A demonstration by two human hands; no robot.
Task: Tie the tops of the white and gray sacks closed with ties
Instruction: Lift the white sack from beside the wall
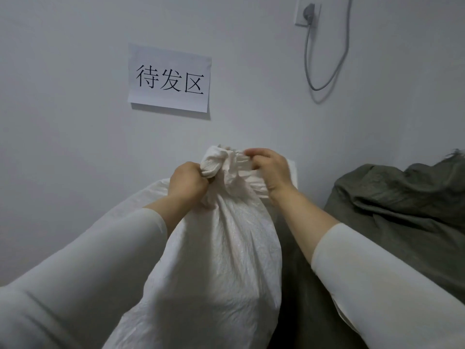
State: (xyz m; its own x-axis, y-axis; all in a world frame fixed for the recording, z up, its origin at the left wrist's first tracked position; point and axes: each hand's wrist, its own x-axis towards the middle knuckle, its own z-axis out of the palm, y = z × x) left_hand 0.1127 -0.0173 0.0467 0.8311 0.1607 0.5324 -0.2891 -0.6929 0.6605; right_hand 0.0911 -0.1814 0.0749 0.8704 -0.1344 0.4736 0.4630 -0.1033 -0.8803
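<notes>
A full white woven sack (221, 260) stands in front of me, its top bunched into a crumpled neck. My left hand (187, 182) grips the left side of that bunched top in a fist. On the right side, my right hand (270, 170) has its fingers curled over the gathered fabric. To the right lies a gray sack (392, 202), slumped, with its top loose and rumpled. I see no tie in either hand.
A grey wall (75, 122) rises close behind the sacks, with a paper sign (169, 78) bearing black characters. A wall socket (308, 12) with a plugged grey cable (324, 81) hangs at the upper right. More white sack material (151, 192) shows behind my left forearm.
</notes>
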